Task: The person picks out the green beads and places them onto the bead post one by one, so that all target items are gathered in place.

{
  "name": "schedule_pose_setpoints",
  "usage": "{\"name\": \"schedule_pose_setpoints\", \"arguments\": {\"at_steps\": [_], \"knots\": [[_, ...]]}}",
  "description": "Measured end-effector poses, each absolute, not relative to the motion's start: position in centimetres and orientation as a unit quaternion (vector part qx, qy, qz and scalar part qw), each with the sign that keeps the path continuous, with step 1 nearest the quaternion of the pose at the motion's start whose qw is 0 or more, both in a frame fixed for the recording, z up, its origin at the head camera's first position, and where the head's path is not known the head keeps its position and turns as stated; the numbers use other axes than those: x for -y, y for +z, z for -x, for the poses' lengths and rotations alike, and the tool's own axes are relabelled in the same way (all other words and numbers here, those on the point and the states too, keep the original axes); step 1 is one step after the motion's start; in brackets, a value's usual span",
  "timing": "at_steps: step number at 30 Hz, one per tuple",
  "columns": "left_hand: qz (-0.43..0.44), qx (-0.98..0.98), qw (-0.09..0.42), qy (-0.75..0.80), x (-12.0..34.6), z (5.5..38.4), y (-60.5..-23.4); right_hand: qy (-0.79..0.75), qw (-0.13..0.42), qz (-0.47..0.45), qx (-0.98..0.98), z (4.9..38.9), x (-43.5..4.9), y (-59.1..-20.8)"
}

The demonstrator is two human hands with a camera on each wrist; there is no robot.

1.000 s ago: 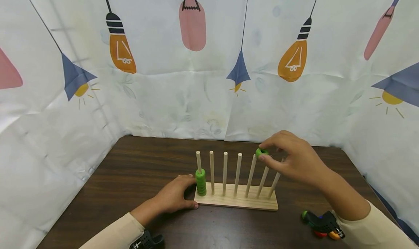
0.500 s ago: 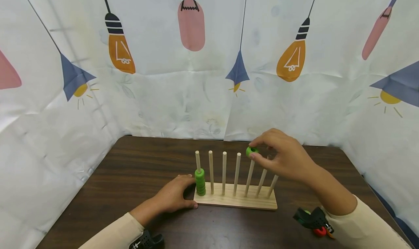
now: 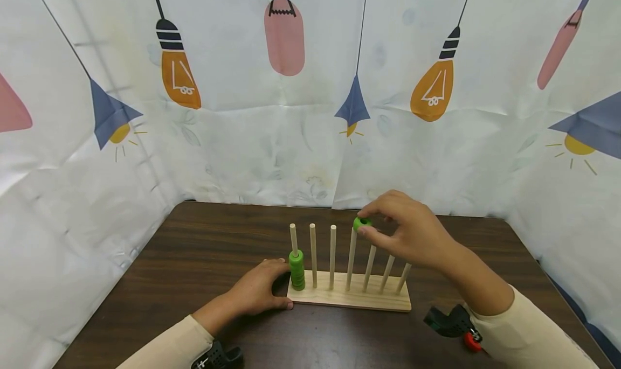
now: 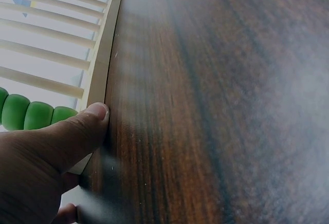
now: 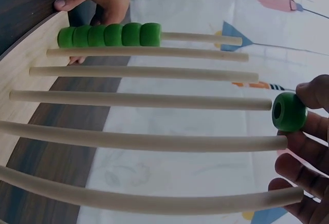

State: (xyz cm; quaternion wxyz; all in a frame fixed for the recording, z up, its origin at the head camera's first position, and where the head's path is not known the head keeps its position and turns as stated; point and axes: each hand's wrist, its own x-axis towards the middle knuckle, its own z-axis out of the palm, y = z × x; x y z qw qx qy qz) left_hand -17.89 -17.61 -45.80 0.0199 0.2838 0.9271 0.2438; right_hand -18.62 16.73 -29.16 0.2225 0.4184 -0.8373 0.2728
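My left hand (image 3: pixel 259 291) grips the left end of a wooden peg rack (image 3: pixel 354 299), thumb (image 4: pixel 95 116) on its front edge in the left wrist view. Several upright pegs rise from the base. Green beads (image 5: pixel 108 35) are stacked on the leftmost peg; the others carry nothing. Between thumb and fingertips, my right hand (image 3: pixel 407 231) pinches one more green bead (image 3: pixel 359 223) at the height of the peg tops. In the right wrist view that bead (image 5: pixel 290 112), its hole facing the pegs, is right by the tip of the middle peg (image 5: pixel 144 100).
On the dark wooden table (image 3: pixel 218 234), a red piece (image 3: pixel 471 342) shows beside the right wrist, partly covered by the sleeve and black wrist camera (image 3: pixel 448 321). A white printed sheet (image 3: pixel 271 153) hangs behind the table and at its sides.
My right hand has carried the green bead leftward along the peg tops, from the right-hand pegs to the middle one. The left hand and rack stay in place. The sleeve now covers more coloured pieces.
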Motion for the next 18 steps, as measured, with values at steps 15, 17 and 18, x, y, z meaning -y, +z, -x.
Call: {"name": "schedule_pose_setpoints", "arguments": {"at_steps": [15, 17, 18], "knots": [[-0.278, -0.929, 0.021, 0.246, 17.6, 17.8, -45.7, 0.28, 0.208, -0.43, 0.833, 18.8, -15.1, -28.9], [-0.279, -0.928, 0.019, 0.245, 17.6, 17.8, -45.8, 0.276, 0.207, -0.432, 0.833, 18.9, -14.8, -28.8], [-0.278, -0.929, 0.019, 0.244, 17.6, 17.8, -45.8, 0.274, 0.207, -0.434, 0.833, 18.9, -14.7, -28.8]]}}
